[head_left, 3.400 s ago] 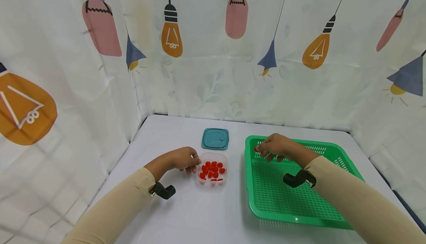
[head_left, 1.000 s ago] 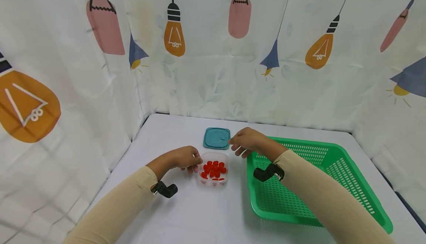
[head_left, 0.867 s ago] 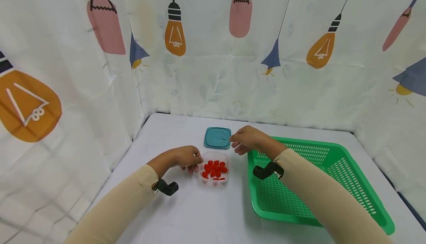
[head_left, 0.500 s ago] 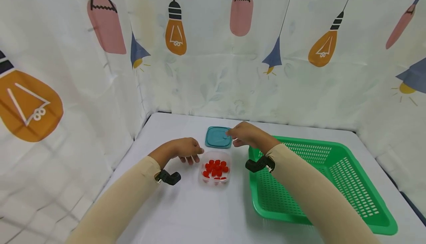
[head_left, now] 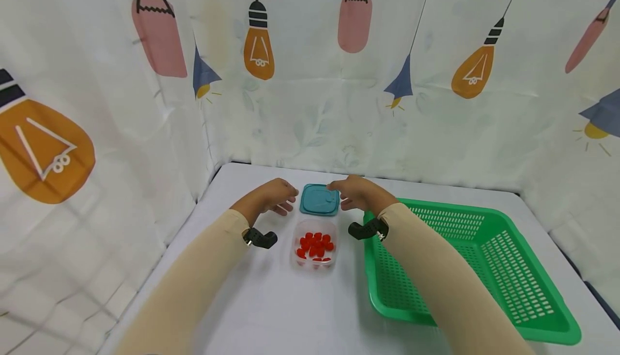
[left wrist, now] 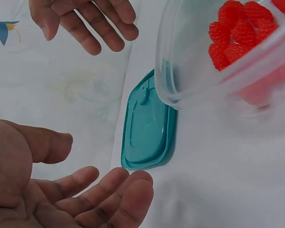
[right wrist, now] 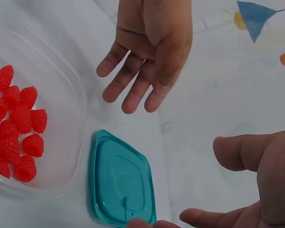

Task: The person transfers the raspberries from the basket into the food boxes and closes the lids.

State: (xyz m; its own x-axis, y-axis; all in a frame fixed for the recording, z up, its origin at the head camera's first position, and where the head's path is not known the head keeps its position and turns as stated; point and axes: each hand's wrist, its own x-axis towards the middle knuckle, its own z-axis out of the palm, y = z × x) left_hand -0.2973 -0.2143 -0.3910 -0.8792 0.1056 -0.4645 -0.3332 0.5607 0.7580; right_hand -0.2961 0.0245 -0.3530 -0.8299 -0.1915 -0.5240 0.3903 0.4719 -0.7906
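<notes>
A teal lid (head_left: pixel 319 200) lies on the table behind a clear plastic container (head_left: pixel 296 258) that holds several red raspberries (head_left: pixel 316 244). My left hand (head_left: pixel 272 196) is just left of the lid, fingers spread and holding nothing. To the lid's right, my right hand (head_left: pixel 358 192) reaches with its fingertips at the lid's edge, its palm free of any object. In the left wrist view the left fingers (left wrist: pixel 133 199) are relaxed beside the lid (left wrist: pixel 149 126). The right wrist view shows the right thumb (right wrist: pixel 237 151) apart from its fingers.
A large green plastic basket (head_left: pixel 484 339) stands on the right of the white-covered table (head_left: pixel 290 312), under my right forearm. A white curtain (head_left: pixel 300 118) printed with lamps hangs behind the table and along its sides.
My right hand has gone from over the basket, where it pinched something red, leftward to the lid. My left hand has left the container's rim and moved back beside the lid.
</notes>
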